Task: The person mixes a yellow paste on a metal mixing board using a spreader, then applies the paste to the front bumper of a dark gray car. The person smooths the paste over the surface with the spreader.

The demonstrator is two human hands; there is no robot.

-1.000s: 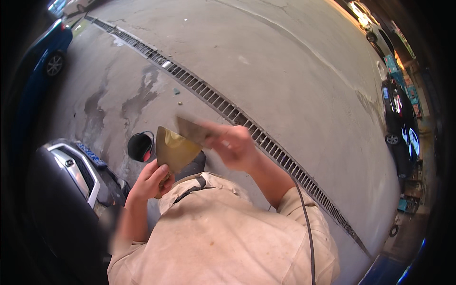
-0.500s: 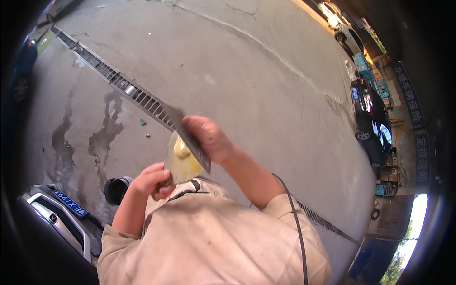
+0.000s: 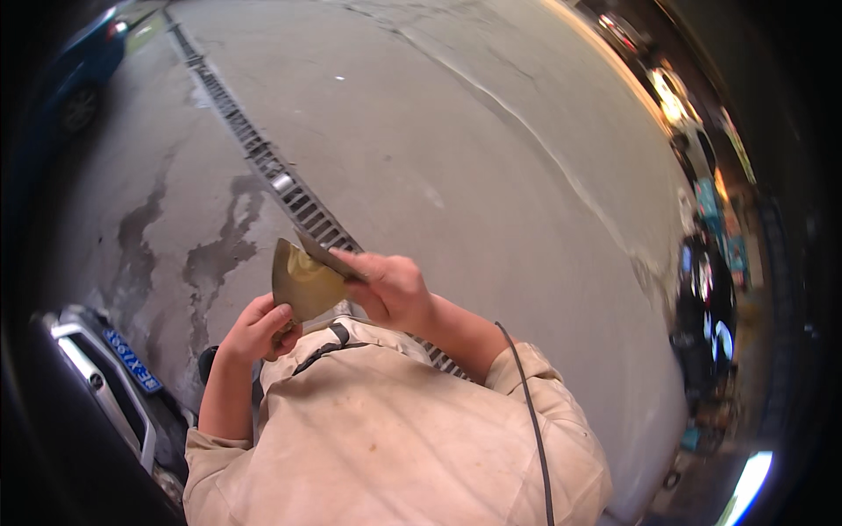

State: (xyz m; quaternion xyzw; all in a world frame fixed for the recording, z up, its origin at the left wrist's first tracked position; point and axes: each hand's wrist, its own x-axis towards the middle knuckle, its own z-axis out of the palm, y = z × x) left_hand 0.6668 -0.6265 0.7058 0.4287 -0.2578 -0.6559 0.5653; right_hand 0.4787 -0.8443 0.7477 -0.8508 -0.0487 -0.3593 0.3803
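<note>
The person's left hand [image 3: 263, 329] is closed around the lower end of a scraper [image 3: 303, 295], thumb on top, its broad blade tilted up in front of the waist. Yellowish paste [image 3: 303, 266] lies toward the blade's upper part. The right hand [image 3: 396, 287] grips a second scraper [image 3: 328, 259], seen nearly edge-on and slanting across the first one's upper right side; from here I can't tell whether the two blades touch. Both are held in the air above the belt [image 3: 329, 349] and the beige shirt [image 3: 395, 430]. A dark cable [image 3: 531, 412] runs down over the right sleeve. Beyond the hands, a grated drain [image 3: 237, 118] crosses the concrete floor [image 3: 491, 202]. A dark bucket [image 3: 207, 364] shows partly behind the left forearm, near a car [image 3: 114, 381] with a silver-framed grille.
</note>
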